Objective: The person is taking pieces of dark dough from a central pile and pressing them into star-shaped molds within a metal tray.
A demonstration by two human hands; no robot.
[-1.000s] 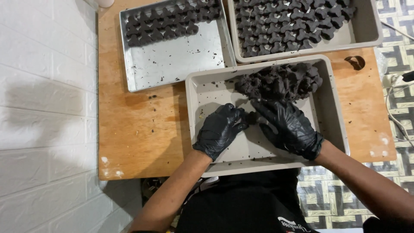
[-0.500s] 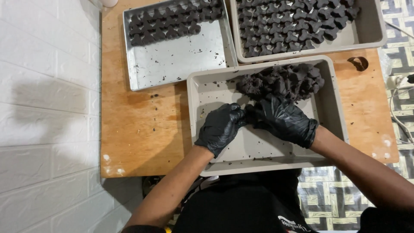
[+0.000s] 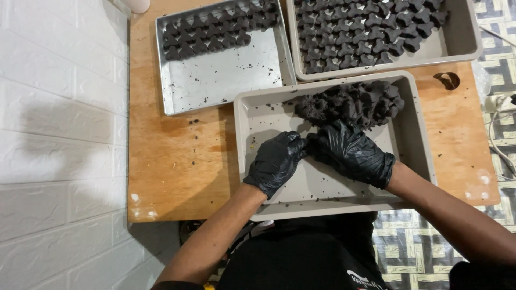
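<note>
Both my hands wear black gloves and meet inside a beige plastic tray [image 3: 419, 145]. My left hand [image 3: 275, 162] and my right hand [image 3: 352, 151] press fingertips together on a small piece of dark dough that the fingers hide. Just beyond them a heap of dark dough [image 3: 352, 102] fills the tray's far right corner. Dark crumbs dot the tray floor.
A metal tray [image 3: 226, 80] at the back left holds rows of shaped dark pieces along its far side. Another beige tray [image 3: 462, 37] at the back right is nearly full of them. All stand on a wooden table [image 3: 172, 161]; a white brick wall runs at left.
My hands have come closer together and moved slightly toward the dough heap, with fingertips now touching.
</note>
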